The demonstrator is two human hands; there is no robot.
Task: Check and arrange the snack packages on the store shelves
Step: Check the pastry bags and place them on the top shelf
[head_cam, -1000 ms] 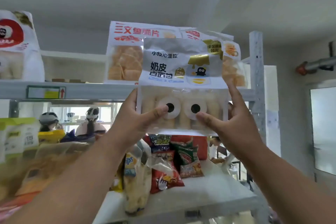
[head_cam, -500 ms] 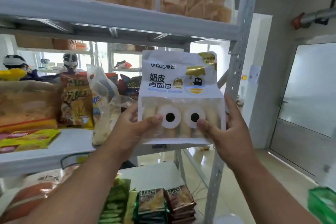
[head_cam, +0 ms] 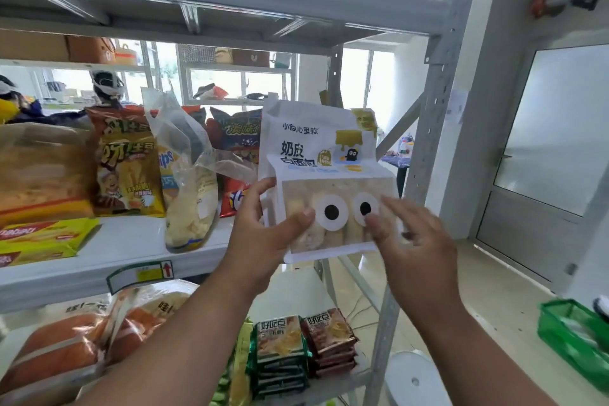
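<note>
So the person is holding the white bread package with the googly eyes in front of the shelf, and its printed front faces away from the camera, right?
Not quite. In the head view the white bread package faces the camera: its printed text and googly eyes are plainly visible. The left hand grips it in front of the shelf, with the right hand at its right edge.

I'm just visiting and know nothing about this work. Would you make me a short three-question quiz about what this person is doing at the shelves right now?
1. True or false: the left hand grips the white bread package with its thumb on the front.
2. Where is the white bread package?
A. lying on the middle shelf
B. held in the air in front of the shelves
C. in the green basket
3. Fill in: the orange chip bag stands on the ______ shelf.

Key
1. True
2. B
3. middle
</note>
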